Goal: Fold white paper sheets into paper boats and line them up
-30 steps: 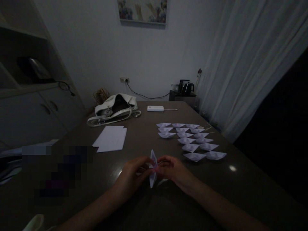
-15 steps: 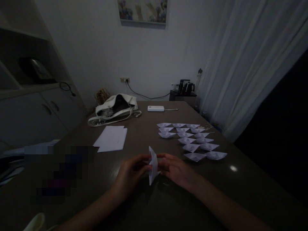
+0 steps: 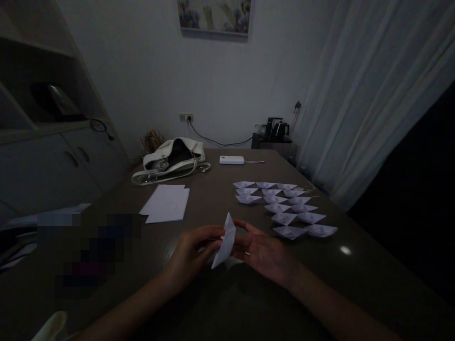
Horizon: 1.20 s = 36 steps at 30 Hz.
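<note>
A white folded paper boat (image 3: 227,242) is held above the near middle of the table, turned on end and leaning, its upper tip to the right. My left hand (image 3: 192,251) pinches it from the left between thumb and fingers. From the right, my right hand (image 3: 268,258) has its fingers against the boat's side, with some fingertips hidden behind the paper. Several finished paper boats (image 3: 283,218) stand in rows on the table to the right. Left of centre lies a small stack of white paper sheets (image 3: 167,203).
A white handbag (image 3: 174,161) lies at the table's back left. Beyond the boats, a white power bank (image 3: 232,160) with a short cable lies on the dark table (image 3: 213,199). Black kettles (image 3: 277,129) stand on a low cabinet behind. A blurred patch covers the left side.
The paper boat has tilted, its top tip going right and its lower tip left. My right hand has turned slightly, palm more upward. The view has shifted a little.
</note>
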{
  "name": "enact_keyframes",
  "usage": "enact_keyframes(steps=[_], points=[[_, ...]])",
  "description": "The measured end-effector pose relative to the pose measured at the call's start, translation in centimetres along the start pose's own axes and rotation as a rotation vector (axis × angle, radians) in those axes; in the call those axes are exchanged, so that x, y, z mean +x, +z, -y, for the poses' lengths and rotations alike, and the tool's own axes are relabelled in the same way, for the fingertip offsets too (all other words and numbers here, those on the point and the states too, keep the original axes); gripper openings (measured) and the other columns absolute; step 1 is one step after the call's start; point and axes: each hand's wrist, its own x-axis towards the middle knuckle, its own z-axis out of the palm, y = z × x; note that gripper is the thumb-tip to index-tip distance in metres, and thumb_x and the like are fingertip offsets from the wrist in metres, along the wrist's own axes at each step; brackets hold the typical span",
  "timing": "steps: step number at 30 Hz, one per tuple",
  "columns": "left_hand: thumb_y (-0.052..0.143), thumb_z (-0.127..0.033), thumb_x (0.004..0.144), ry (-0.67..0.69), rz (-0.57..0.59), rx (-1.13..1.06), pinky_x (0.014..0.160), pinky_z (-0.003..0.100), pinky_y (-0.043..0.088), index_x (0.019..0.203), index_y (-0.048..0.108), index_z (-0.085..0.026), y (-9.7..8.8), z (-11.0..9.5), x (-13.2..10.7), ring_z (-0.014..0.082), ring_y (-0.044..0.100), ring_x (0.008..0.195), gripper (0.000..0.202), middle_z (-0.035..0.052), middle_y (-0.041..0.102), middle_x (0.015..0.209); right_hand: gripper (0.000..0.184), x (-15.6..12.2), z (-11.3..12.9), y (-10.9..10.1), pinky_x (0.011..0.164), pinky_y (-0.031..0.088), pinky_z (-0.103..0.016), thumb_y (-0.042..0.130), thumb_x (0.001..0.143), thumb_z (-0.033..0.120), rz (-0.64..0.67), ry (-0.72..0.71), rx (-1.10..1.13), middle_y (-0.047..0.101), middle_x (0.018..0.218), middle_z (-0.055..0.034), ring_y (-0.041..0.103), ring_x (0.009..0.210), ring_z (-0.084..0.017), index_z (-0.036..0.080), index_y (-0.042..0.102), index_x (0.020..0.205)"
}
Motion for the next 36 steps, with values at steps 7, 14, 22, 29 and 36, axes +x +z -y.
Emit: enact_keyframes(steps=[7, 14, 22, 29, 36], points=[[0.06, -0.021, 0.081, 0.015, 0.101, 0.051, 0.076, 0.032, 0.056, 0.094, 0.073, -0.015, -0.7, -0.1, 0.2, 0.0235, 0.067, 0.091, 0.02, 0.0128, 0.069, 0.109, 0.068, -0.2, 0.3, -0.2, 0.089, 0.041, -0.031, 0.063, 0.078, 0.034, 0.032, 0.05, 0.044, 0.066, 0.109, -0.0125, 0.06, 0.104, -0.02, 0.018, 0.033, 0.136], [0.059, -0.019, 0.081, 0.024, 0.067, 0.064, 0.075, 0.031, 0.055, 0.093, 0.075, -0.017, -0.5, 0.3, 0.2, 0.0237, 0.067, 0.092, 0.02, 0.0126, 0.069, 0.107, 0.065, 0.0, 0.3, -0.2, 0.096, 0.039, -0.034, 0.068, 0.075, 0.035, 0.013, 0.048, -0.03, 0.064, 0.109, -0.0113, 0.06, 0.105, -0.02, 0.017, 0.041, 0.13], [0.055, -0.01, 0.082, 0.103, 0.152, 0.203, 0.08, 0.03, 0.052, 0.101, 0.073, -0.021, -0.2, 0.3, 0.0, 0.0213, 0.065, 0.096, 0.028, 0.0099, 0.068, 0.109, 0.052, 0.5, -0.5, -0.4, 0.086, 0.046, -0.03, 0.074, 0.073, 0.027, -0.052, 0.043, -0.06, 0.066, 0.096, -0.0075, 0.064, 0.09, -0.017, 0.015, 0.051, 0.118], [0.052, -0.008, 0.081, 0.115, 0.205, 0.286, 0.075, 0.028, 0.052, 0.096, 0.073, -0.021, 0.2, 0.6, 0.0, 0.0202, 0.067, 0.09, 0.029, 0.0089, 0.07, 0.103, 0.046, 0.4, -0.8, -0.3, 0.084, 0.047, -0.034, 0.074, 0.074, 0.032, -0.136, 0.063, -0.157, 0.066, 0.087, -0.0039, 0.067, 0.081, -0.017, 0.018, 0.049, 0.111], [0.051, -0.004, 0.082, 0.173, 0.288, 0.354, 0.079, 0.028, 0.052, 0.105, 0.069, -0.023, 0.8, 1.1, -0.3, 0.0197, 0.065, 0.096, 0.035, 0.0083, 0.066, 0.111, 0.051, 0.4, -1.2, -0.2, 0.082, 0.048, -0.037, 0.078, 0.069, 0.036, -0.199, 0.067, -0.261, 0.065, 0.083, -0.0013, 0.068, 0.078, -0.018, 0.02, 0.049, 0.108]])
